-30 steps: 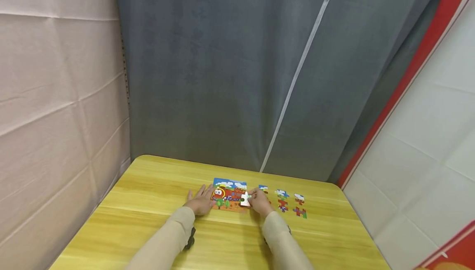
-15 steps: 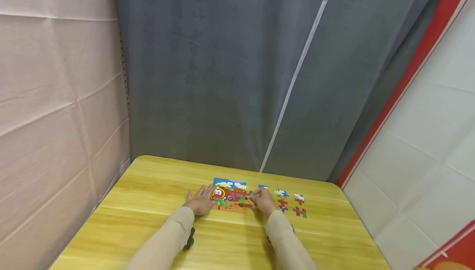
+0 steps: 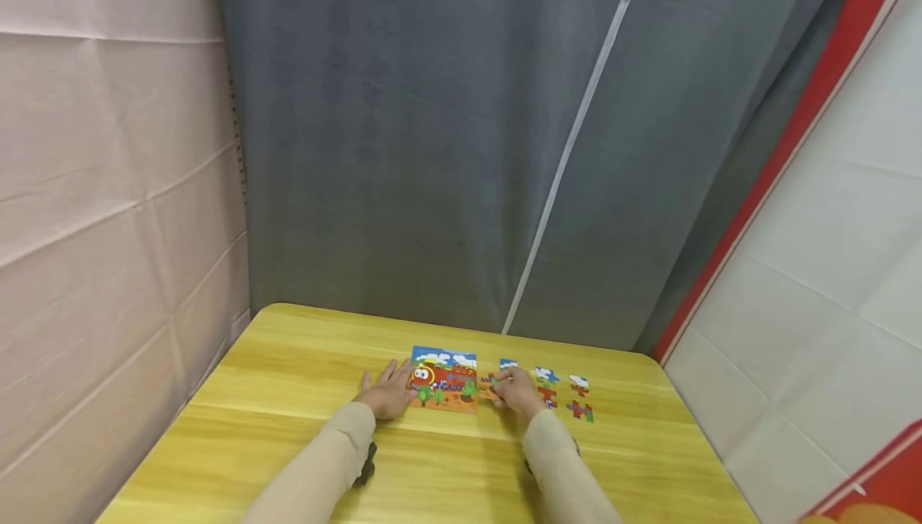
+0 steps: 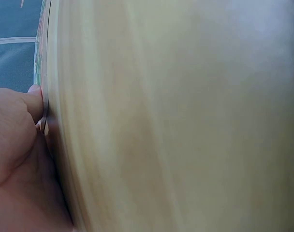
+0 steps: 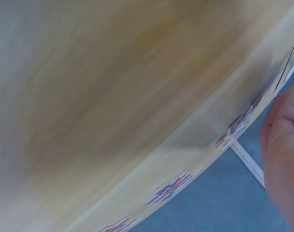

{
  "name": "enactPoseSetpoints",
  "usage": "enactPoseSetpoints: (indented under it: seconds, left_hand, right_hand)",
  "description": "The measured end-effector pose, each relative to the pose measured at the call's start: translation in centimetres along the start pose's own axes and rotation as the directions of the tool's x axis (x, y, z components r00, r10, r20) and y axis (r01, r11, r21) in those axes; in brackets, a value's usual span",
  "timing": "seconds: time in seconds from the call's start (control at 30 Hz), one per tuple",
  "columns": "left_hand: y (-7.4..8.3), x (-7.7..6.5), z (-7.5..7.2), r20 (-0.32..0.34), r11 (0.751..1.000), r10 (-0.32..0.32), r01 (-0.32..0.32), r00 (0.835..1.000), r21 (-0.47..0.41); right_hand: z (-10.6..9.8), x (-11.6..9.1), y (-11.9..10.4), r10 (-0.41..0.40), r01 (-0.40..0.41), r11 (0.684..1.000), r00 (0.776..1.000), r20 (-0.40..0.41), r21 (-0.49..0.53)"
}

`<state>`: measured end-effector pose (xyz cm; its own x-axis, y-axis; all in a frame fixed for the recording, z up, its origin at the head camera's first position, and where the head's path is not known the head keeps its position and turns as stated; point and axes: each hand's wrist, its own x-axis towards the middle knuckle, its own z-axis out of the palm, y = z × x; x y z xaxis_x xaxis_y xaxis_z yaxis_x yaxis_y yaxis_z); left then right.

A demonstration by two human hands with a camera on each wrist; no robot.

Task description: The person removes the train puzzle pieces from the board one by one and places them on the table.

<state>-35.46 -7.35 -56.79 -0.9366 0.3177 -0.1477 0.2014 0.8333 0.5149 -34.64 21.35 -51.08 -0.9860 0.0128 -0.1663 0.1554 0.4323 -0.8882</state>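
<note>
A partly joined jigsaw puzzle with a red cartoon train, blue sky and orange ground lies flat on the table. My left hand rests at its left edge, fingers spread. In the left wrist view, the thumb touches the puzzle's edge. Just right of the puzzle, my right hand pinches an orange-and-red puzzle piece low over the table, and the fingers cover part of it. The right wrist view shows only the side of that hand, with the held piece hidden.
Several loose pieces lie to the right: a blue-topped piece, a cloud piece, a white-and-red piece and a red-and-green piece. The yellow wood-grain table ends at a grey curtain behind.
My right hand has drawn the held piece rightward, off the puzzle's right side. Its pale face showed at first; now its orange and red print shows. My left hand has stayed put.
</note>
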Motion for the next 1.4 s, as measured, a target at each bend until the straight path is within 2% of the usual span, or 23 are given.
enactPoseSetpoints:
  seconds: [0.1, 0.33, 0.43, 0.77, 1.07, 1.4]
  left_hand:
    - [0.2, -0.2, -0.2, 0.002, 1.000, -0.008, 0.008, 1.000, 0.000]
    - [0.0, -0.1, -0.1, -0.006, 1.000, -0.005, 0.005, 1.000, 0.005]
    - [0.0, -0.1, -0.1, 0.006, 1.000, -0.023, 0.023, 1.000, 0.007]
    - [-0.2, 0.4, 0.3, -0.011, 1.000, -0.017, 0.017, 1.000, 0.018]
    - [-0.2, 0.3, 0.3, -0.011, 0.999, -0.017, 0.017, 1.000, 0.027]
    - [-0.2, 0.3, 0.1, -0.001, 1.000, -0.018, 0.018, 1.000, 0.012]
  right_hand:
    - [-0.3, -0.2, 0.1, -0.014, 0.014, 1.000, 1.000, 0.006, -0.020]
    - [-0.8, -0.7, 0.3, -0.020, 0.019, 1.000, 1.000, 0.012, 0.014]
    - [-1.0, -0.9, 0.3, -0.029, 0.029, 0.999, 0.999, 0.019, 0.019]
    - [-2.2, -1.8, 0.7, -0.015, 0.014, 1.000, 0.999, 0.036, 0.019]
    - [-3.0, -1.7, 1.8, -0.004, 0.004, 1.000, 1.000, 0.005, -0.007]
    - [-4.6, -2.2, 2.6, 0.023, -0.022, 1.000, 0.999, 0.036, -0.022]
